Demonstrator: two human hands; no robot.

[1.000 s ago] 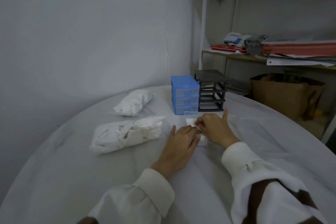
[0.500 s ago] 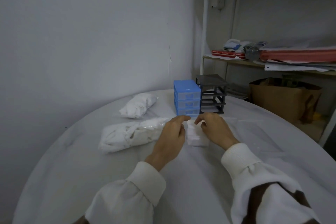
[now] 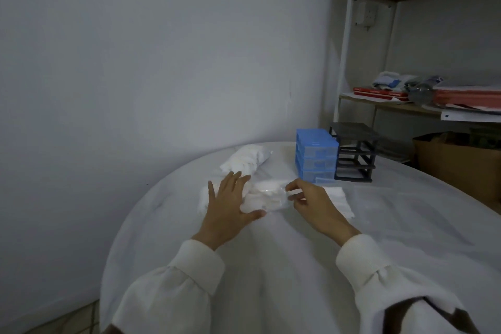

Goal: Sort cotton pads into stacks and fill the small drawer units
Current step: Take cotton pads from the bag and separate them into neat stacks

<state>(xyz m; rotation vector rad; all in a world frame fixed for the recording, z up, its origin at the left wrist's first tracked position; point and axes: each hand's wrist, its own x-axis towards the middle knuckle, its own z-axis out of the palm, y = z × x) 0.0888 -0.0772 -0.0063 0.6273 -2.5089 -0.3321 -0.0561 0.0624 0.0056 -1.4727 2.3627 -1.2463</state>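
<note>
Hands over round white-clothed table point(image 3: 271, 266), both working the near clear plastic bag of white cotton pads point(image 3: 267, 198). Left hand point(image 3: 226, 209) lies flat on the bag's 9 o'clock end, fingers straight and spread, thumb out along the near edge. Right hand point(image 3: 314, 205) at the bag's 3 o'clock end, thumb and fingertips pinching the crinkled plastic mouth. Loose stack of square white cotton pads point(image 3: 339, 199) sits on the cloth just past the right hand, at its 2 o'clock (partly hidden by the knuckles). Second clear bag of cotton pads point(image 3: 245, 161) lies at 12 o'clock from the left hand. Blue plastic three-drawer unit point(image 3: 317, 156) stands at 1 o'clock, bottom drawer slightly out; contents can't tell. Dark grey drawer frame point(image 3: 353, 156) touches its 3 o'clock side, slots bare.
</note>
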